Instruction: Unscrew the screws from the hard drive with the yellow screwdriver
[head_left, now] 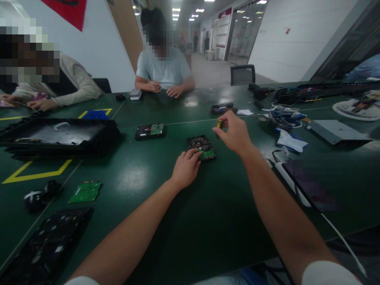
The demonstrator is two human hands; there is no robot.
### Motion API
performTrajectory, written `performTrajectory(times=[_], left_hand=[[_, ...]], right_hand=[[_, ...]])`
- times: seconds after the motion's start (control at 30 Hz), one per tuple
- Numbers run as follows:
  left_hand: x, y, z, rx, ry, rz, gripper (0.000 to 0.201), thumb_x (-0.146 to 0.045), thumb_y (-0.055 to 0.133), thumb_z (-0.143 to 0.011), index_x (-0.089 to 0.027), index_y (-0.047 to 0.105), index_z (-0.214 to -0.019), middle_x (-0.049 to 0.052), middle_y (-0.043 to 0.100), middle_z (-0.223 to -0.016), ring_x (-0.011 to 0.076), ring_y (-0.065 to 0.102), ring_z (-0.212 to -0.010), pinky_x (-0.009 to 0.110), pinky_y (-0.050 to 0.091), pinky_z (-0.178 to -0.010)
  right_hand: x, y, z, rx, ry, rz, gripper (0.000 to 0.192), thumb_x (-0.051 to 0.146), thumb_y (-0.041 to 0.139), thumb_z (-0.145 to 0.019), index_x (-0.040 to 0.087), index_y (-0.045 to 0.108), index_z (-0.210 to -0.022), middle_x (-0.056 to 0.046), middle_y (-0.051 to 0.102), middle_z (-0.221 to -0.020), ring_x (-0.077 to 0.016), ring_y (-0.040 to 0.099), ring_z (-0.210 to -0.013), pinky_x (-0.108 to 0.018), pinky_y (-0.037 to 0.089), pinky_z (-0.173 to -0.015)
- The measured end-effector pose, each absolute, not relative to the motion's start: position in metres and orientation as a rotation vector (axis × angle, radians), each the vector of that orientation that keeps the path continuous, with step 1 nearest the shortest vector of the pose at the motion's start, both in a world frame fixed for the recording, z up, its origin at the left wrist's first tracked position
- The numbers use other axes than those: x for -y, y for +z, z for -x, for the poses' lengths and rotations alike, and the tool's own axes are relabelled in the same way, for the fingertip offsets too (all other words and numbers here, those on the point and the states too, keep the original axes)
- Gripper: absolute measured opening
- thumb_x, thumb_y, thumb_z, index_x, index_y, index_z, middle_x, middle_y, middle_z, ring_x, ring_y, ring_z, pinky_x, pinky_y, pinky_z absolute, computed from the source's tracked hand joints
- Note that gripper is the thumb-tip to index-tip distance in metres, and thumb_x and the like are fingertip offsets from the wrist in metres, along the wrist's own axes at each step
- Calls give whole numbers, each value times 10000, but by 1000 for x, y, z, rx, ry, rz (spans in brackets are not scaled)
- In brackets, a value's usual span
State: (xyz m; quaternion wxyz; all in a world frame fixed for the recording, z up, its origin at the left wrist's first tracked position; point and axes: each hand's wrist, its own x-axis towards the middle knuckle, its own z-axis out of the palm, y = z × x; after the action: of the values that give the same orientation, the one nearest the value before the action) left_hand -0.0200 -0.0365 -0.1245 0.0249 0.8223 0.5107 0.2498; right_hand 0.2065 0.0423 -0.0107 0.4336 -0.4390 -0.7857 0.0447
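A hard drive [203, 143] lies on the green table with its green circuit board facing up. My left hand [185, 168] grips its near left edge, fingertips over the board. Just right of the drive, my right hand [234, 130] pinches a small yellow and black screwdriver [219, 125]. Its thin shaft points down beside the drive, apart from the board as far as I can see. Another hard drive [150, 131] rests farther to the left.
A loose green circuit board [85, 192], a dark tape roll-like object [41, 196] and black drive parts [50, 241] lie left. Black trays [59, 132] stand behind them. A phone [305, 184], cables [285, 115] and a metal case [338, 132] are right. Two people sit opposite.
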Motion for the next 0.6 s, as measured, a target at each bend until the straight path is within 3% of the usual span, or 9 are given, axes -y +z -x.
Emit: performTrajectory(times=[0.23, 0.4, 0.6], left_hand=[[36, -126, 20, -1581, 772, -2562, 421, -276, 513, -1067, -202, 602, -1472, 113, 595, -1507, 323, 589, -1221, 519, 535, -1043], [36, -127, 21, -1581, 780, -2554, 424, -278, 504, -1071, -214, 597, -1480, 113, 587, -1517, 325, 589, -1225, 527, 539, -1036], [35, -128, 21, -1580, 795, -2557, 426, -271, 512, -1067, -204, 603, -1478, 112, 593, -1508, 324, 589, -1221, 520, 538, -1041]], right_hand=[[-44, -14, -206, 2047, 98, 1015, 292, 205, 695, -892, 225, 665, -1182, -117, 733, -1195, -307, 706, -1017, -494, 568, -960], [-44, -13, -206, 1964, 132, 1087, 296, 253, 776, -848, 240, 624, -1101, -95, 741, -1076, -304, 714, -939, -489, 588, -893], [-44, -12, -207, 2026, 116, 1036, 293, 202, 745, -864, 222, 644, -1139, -112, 737, -1142, -298, 721, -975, -488, 585, -927]])
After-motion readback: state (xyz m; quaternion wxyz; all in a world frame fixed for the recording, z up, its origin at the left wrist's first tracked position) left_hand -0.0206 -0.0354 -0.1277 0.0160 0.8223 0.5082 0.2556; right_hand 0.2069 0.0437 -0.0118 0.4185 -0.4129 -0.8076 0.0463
